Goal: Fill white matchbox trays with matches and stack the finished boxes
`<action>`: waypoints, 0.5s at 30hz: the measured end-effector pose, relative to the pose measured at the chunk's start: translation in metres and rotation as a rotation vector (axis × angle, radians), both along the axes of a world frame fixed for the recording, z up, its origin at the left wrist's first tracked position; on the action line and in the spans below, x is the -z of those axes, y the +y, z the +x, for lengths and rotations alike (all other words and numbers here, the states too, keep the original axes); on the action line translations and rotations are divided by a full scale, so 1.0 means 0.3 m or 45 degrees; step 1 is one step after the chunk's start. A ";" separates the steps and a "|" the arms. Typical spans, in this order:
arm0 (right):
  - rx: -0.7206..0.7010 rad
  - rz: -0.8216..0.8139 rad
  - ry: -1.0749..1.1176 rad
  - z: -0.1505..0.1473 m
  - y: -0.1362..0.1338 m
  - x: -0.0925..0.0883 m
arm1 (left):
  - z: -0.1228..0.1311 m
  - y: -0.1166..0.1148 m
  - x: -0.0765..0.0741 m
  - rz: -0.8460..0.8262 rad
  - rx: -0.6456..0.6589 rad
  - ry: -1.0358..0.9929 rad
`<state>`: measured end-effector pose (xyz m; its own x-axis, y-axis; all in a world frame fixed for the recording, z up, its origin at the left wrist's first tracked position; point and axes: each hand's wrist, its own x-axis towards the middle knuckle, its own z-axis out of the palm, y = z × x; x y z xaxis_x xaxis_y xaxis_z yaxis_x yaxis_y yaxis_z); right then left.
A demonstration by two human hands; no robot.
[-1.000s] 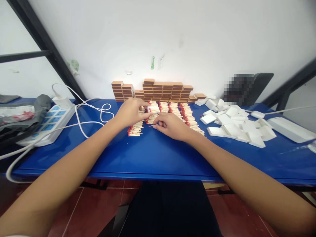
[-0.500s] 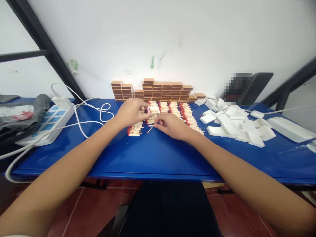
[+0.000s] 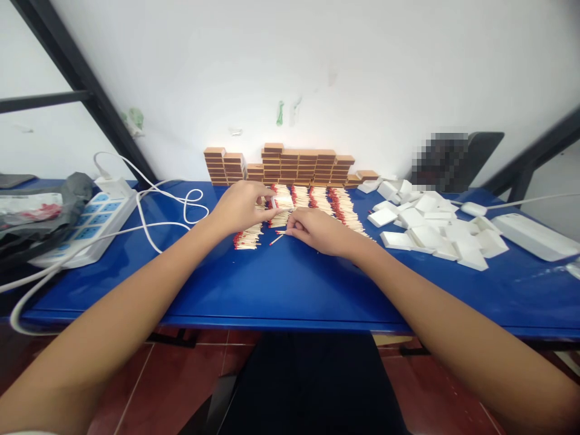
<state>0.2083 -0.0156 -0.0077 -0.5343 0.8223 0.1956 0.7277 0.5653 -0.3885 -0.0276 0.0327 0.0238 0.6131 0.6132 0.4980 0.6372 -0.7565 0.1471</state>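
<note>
My left hand (image 3: 242,208) grips a small white matchbox tray (image 3: 283,201) by its left end, between thumb and fingers. Matches seem to lie in the tray. Just to the right and nearer to me, my right hand (image 3: 315,231) has its fingertips pinched together on a match (image 3: 281,232), whose red head sticks out to the left. A loose match (image 3: 276,240) lies on the blue table below those fingertips. Rows of red-headed matches (image 3: 347,211) spread behind and beside both hands, partly covered by them.
Stacks of brown matchboxes (image 3: 299,166) stand along the wall. A heap of white trays (image 3: 430,223) lies at the right, by a white block-shaped device (image 3: 534,235). At the left are a power strip (image 3: 90,229) and white cables (image 3: 140,211) on the blue table (image 3: 272,290).
My right hand has shifted slightly to the right, with the match's red head showing at its fingertips. My left hand and the tray have stayed put.
</note>
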 end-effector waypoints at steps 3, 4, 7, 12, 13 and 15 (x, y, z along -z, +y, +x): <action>-0.013 -0.004 -0.006 0.004 -0.005 -0.009 | -0.001 0.001 0.001 -0.006 0.001 0.006; -0.016 0.001 0.003 0.008 -0.006 -0.014 | -0.002 0.001 0.001 -0.006 0.000 0.011; -0.001 0.069 0.076 0.026 -0.001 -0.038 | -0.002 0.001 -0.001 -0.033 0.014 0.017; 0.064 0.233 0.245 0.059 0.017 -0.068 | 0.008 -0.009 -0.005 -0.110 0.164 -0.010; 0.081 0.249 0.268 0.061 0.019 -0.069 | 0.011 -0.011 -0.005 -0.137 0.201 -0.026; 0.106 0.261 0.294 0.061 0.022 -0.066 | 0.015 -0.015 -0.002 -0.209 0.256 -0.095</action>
<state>0.2267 -0.0091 0.0122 -0.3893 0.7923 0.4699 0.6806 0.5911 -0.4328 -0.0231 0.0282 0.0245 0.6960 0.5592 0.4504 0.4593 -0.8289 0.3193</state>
